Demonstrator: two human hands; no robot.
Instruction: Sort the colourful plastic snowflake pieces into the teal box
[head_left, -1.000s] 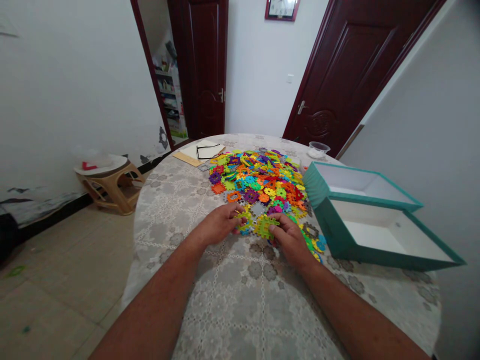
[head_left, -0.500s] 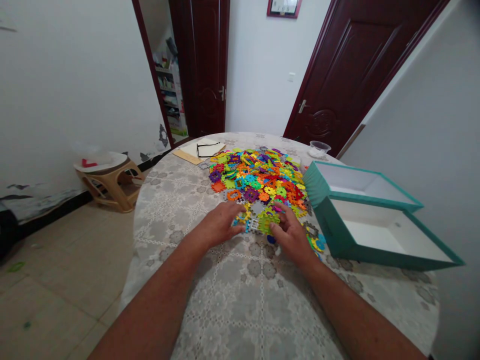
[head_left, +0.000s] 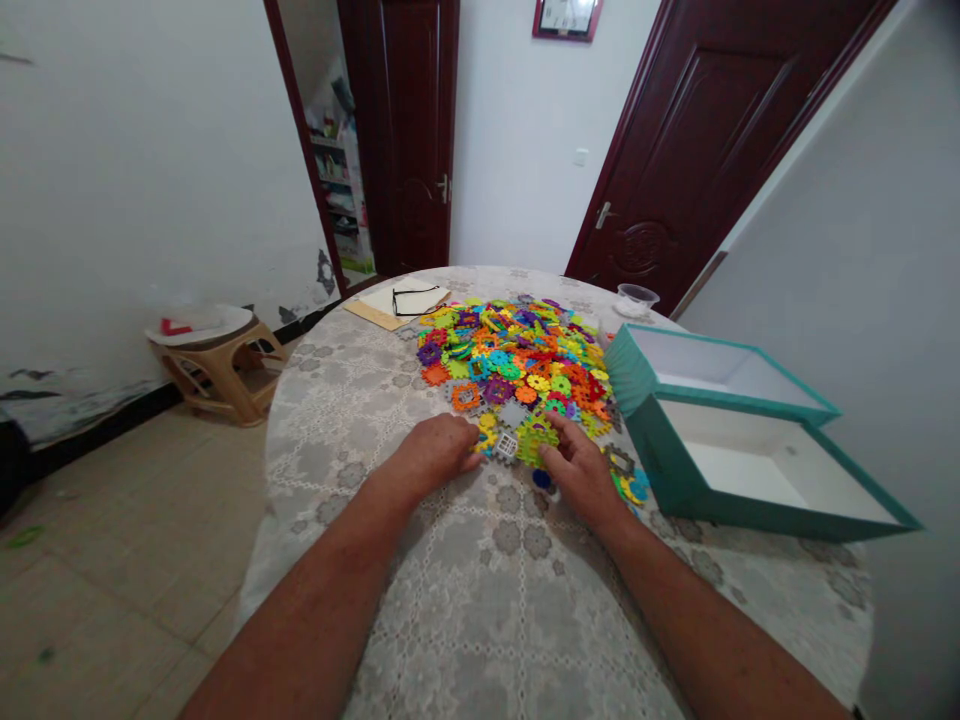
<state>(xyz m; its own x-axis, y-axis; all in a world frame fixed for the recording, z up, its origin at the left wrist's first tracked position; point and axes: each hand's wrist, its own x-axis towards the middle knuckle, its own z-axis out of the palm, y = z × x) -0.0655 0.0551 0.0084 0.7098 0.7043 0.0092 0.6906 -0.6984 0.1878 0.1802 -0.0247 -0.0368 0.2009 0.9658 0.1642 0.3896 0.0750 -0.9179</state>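
Left hand (head_left: 444, 450) closed onto yellow piece (head_left: 487, 433); right hand (head_left: 586, 476), green piece (head_left: 533, 442).

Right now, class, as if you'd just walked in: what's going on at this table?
A person's right hand holds a lime-green piece in its grip, while the left hand is at some yellow pieces. A white lattice piece lies between the hands. Beyond is a colourful pile, with an open green box to the right.

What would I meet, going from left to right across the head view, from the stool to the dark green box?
Tan stool, left hand, white latticed piece, lime-green piece, right hand, dark green box.
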